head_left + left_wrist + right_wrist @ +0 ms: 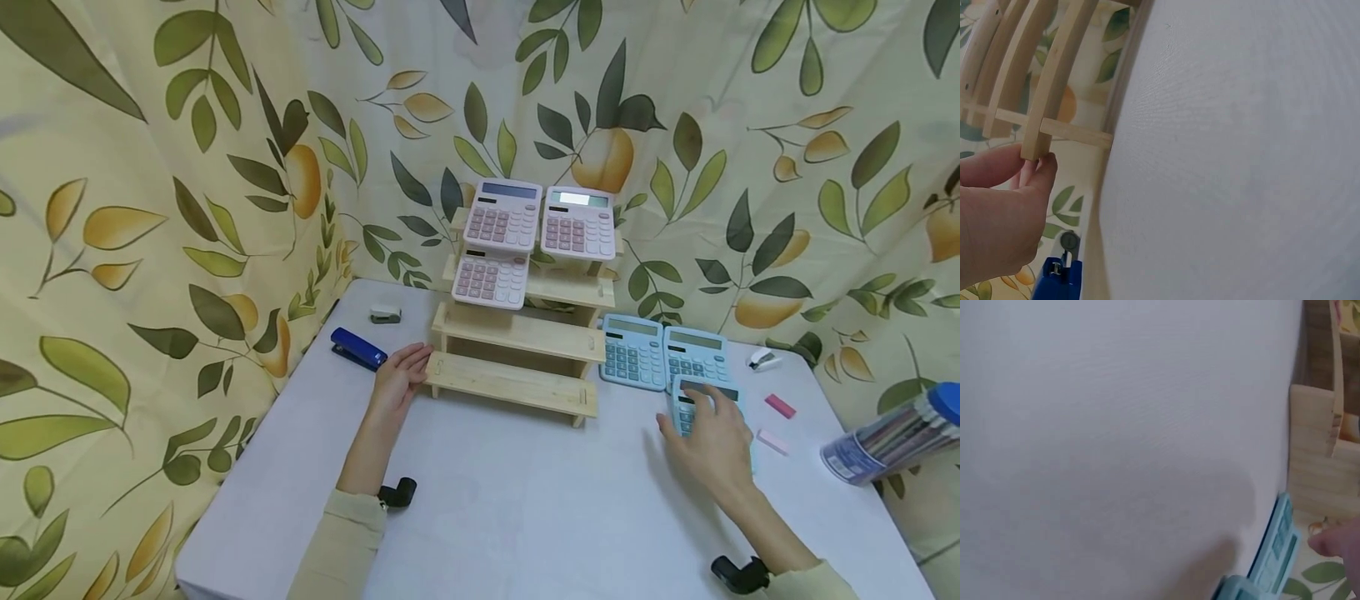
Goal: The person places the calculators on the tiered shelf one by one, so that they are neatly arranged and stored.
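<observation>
A stepped wooden shelf (517, 385) stands on the table. My left hand (395, 383) pinches the left end of its lowest board between thumb and fingers, seen closely in the left wrist view. Two pink calculators (502, 215) (579, 223) sit side by side on the top step, and a third pink calculator (491, 279) is one step lower on the left. Right of the shelf lie two light blue calculators (632, 352) (696, 354). My right hand (712, 446) is over another blue calculator (684, 408), partly hiding it, fingers loosely spread; contact cannot be told.
A blue stapler (358, 348) and a small white-and-dark item (385, 315) lie left of the shelf. To the right are a small white object (763, 360), a dark pink eraser (780, 406), a pale pink eraser (772, 442) and a tub of pencils (855, 457).
</observation>
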Demonstrator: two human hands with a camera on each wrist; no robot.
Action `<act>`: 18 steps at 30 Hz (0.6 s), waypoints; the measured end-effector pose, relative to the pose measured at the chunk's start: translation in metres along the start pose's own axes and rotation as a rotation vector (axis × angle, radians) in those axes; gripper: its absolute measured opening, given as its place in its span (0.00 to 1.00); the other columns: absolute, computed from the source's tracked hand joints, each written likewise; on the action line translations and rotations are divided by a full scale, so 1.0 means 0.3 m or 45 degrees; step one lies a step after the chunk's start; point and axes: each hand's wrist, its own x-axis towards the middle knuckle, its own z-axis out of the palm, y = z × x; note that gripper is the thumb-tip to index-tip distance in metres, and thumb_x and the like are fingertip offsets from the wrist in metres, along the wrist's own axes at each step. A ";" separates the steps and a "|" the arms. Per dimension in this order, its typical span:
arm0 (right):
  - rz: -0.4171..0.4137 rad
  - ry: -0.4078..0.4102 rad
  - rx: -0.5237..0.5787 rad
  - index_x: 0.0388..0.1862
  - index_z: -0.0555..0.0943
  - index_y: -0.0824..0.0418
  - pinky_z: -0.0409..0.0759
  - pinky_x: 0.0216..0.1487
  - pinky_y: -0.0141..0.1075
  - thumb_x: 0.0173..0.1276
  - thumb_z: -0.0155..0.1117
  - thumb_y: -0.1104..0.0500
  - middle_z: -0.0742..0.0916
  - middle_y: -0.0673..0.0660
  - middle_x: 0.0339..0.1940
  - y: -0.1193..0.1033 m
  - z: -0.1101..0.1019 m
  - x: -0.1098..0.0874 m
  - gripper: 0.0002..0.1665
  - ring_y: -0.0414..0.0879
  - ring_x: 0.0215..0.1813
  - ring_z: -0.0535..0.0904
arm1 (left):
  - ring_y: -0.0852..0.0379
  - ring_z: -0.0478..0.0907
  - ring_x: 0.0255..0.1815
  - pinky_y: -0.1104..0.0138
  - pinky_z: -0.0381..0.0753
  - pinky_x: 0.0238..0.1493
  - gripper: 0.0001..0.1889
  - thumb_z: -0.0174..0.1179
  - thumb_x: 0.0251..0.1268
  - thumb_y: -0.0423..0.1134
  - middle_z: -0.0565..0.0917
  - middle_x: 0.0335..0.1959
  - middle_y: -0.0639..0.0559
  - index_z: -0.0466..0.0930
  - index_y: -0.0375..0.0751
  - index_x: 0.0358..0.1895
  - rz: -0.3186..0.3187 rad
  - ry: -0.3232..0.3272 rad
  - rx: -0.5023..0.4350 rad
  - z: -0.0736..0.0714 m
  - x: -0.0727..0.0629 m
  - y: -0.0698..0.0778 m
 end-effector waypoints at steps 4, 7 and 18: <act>0.055 -0.027 -0.017 0.72 0.67 0.77 0.55 0.67 0.82 0.69 0.71 0.45 0.61 0.81 0.76 0.030 0.003 -0.005 0.47 0.81 0.74 0.54 | 0.44 0.69 0.76 0.62 0.71 0.74 0.35 0.46 0.63 0.10 0.73 0.73 0.33 0.63 0.27 0.76 0.003 0.005 -0.011 0.003 0.001 0.002; 0.105 -0.059 -0.046 0.73 0.65 0.78 0.59 0.63 0.82 0.68 0.71 0.43 0.59 0.82 0.77 0.043 0.005 -0.007 0.51 0.83 0.72 0.55 | 0.45 0.69 0.76 0.62 0.72 0.74 0.35 0.46 0.64 0.10 0.73 0.73 0.33 0.63 0.27 0.76 0.003 0.007 -0.010 0.003 0.003 0.002; 0.237 -0.173 -0.066 0.76 0.59 0.79 0.58 0.59 0.87 0.66 0.72 0.41 0.53 0.87 0.75 0.085 0.014 -0.012 0.57 0.95 0.68 0.50 | 0.45 0.69 0.76 0.62 0.72 0.74 0.34 0.46 0.64 0.10 0.73 0.73 0.34 0.65 0.28 0.75 -0.004 0.022 -0.016 0.003 0.004 -0.003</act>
